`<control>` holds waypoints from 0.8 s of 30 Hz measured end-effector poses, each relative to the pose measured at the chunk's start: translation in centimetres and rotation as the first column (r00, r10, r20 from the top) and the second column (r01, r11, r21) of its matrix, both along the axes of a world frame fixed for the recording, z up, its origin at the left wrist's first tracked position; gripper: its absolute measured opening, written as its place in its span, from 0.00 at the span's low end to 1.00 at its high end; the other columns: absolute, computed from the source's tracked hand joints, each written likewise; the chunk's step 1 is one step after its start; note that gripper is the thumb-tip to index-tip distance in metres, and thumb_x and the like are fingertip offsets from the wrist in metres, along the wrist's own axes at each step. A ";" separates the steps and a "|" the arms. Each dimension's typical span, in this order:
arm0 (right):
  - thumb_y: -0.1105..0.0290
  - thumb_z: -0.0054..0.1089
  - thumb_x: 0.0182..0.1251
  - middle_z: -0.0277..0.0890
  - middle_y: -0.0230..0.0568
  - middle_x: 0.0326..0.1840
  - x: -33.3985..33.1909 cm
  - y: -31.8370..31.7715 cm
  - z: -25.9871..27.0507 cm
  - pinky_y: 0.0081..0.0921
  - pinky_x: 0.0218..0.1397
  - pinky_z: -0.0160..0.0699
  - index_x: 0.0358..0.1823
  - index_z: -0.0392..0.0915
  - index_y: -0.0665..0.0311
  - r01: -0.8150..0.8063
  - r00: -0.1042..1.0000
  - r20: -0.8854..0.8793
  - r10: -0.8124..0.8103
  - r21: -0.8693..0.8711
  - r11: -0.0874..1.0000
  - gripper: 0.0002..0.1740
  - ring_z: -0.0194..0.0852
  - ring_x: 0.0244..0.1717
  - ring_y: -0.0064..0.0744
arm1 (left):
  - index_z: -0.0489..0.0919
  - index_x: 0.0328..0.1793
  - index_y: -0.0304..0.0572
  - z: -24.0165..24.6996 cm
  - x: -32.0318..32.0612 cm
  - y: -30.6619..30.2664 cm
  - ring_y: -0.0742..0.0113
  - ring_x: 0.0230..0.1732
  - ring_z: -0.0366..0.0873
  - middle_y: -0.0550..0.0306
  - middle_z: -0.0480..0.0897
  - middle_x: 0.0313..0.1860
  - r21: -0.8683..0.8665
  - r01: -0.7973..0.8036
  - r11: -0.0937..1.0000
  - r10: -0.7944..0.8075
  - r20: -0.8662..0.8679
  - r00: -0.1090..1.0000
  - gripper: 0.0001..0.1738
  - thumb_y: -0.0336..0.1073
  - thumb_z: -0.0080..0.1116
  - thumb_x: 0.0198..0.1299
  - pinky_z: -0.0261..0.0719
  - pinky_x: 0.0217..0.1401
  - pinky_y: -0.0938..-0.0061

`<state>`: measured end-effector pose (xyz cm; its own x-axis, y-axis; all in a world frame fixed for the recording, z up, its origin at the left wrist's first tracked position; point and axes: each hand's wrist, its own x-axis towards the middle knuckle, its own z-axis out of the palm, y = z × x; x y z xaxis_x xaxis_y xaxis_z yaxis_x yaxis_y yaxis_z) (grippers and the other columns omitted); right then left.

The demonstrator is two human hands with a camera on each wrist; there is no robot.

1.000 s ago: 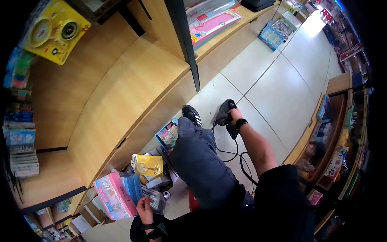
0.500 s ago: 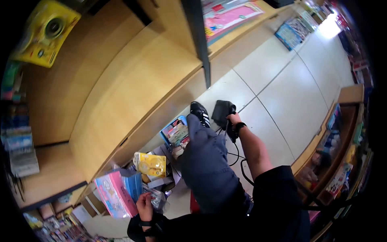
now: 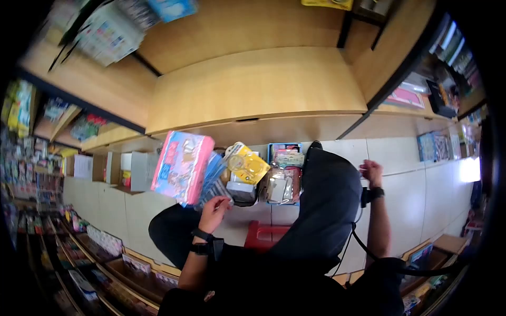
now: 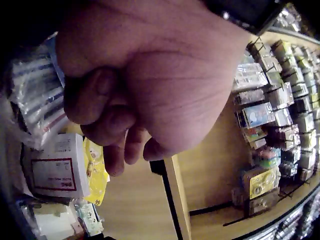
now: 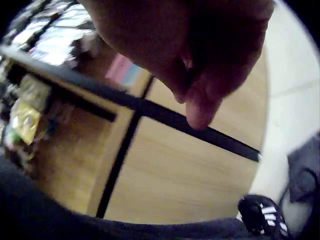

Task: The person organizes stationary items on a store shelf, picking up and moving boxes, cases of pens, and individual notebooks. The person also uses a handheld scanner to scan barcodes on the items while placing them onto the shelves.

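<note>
Black-banded left hand (image 3: 213, 214), fingers loosely curled, near the pink-edged box (image 3: 182, 167)

Packages on floor before shelf (image 3: 256, 84).

Shelf unit (image 3: 253, 89), light wood with black metal edging, spanning the far side. White printed packs (image 3: 108, 34), hanging, far left. Yellow packet (image 3: 328, 3), far, right of centre, cut off by the view. Open cartons (image 3: 138, 171), on the floor, left. Pink flat pack (image 3: 407, 98), on a right-hand shelf; black box (image 3: 441, 100) just beside it. Red item (image 3: 259, 234), near centre, partly hidden. Floor (image 3: 403, 203), pale tile.
</note>
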<state>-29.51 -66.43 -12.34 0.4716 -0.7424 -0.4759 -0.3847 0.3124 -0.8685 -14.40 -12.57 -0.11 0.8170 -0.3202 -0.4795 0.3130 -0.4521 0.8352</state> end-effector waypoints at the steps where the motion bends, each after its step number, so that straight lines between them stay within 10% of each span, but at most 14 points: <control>1: 0.66 0.53 0.64 0.76 0.36 0.21 1.0 0.5 4.8 0.16 0.18 0.68 0.35 0.77 0.66 -0.047 0.997 -0.068 0.036 -0.161 0.986 0.10 0.72 0.16 0.22 | 0.77 0.44 0.37 0.0 -0.2 0.4 0.78 0.32 0.75 0.62 0.81 0.29 -0.034 -0.005 0.999 0.005 0.001 1.000 0.11 0.36 0.51 0.63 0.69 0.33 0.84; 10: 0.54 0.40 0.73 0.51 0.24 0.05 7.8 12.3 29.5 0.15 0.07 0.39 0.13 0.60 0.57 -0.339 0.800 0.245 0.548 -0.568 0.750 0.27 0.45 0.04 0.13 | 0.77 0.41 0.32 -0.3 -0.7 0.8 0.74 0.31 0.78 0.58 0.81 0.29 -0.288 -0.144 0.947 0.140 -0.036 0.990 0.10 0.33 0.51 0.62 0.72 0.34 0.81; 13: 0.53 0.36 0.74 0.50 0.25 0.07 10.3 17.6 32.1 0.17 0.11 0.39 0.14 0.58 0.57 -0.547 0.618 0.174 0.767 -0.606 0.578 0.28 0.45 0.07 0.16 | 0.78 0.43 0.39 -0.3 -1.3 1.1 0.82 0.22 0.68 0.61 0.80 0.27 -0.373 -0.108 0.922 0.168 0.131 0.977 0.09 0.35 0.50 0.64 0.61 0.23 0.86; 19: 0.55 0.36 0.74 0.50 0.24 0.09 15.5 29.0 35.0 0.24 0.16 0.45 0.11 0.56 0.63 -0.762 0.283 0.056 0.958 -0.593 0.259 0.30 0.43 0.13 0.19 | 0.77 0.42 0.34 -1.7 -1.3 1.5 0.74 0.32 0.77 0.58 0.80 0.29 -0.373 -0.103 0.922 0.137 0.065 0.988 0.09 0.33 0.50 0.63 0.71 0.35 0.83; 24: 0.58 0.47 0.71 0.55 0.23 0.13 19.0 34.4 28.9 0.19 0.16 0.46 0.16 0.63 0.62 -0.876 0.308 0.282 0.909 -0.289 0.386 0.24 0.46 0.15 0.13 | 0.76 0.43 0.31 -2.3 -1.1 0.8 0.72 0.34 0.78 0.57 0.79 0.31 -0.392 -0.057 0.918 0.065 0.005 0.998 0.10 0.32 0.50 0.63 0.74 0.40 0.80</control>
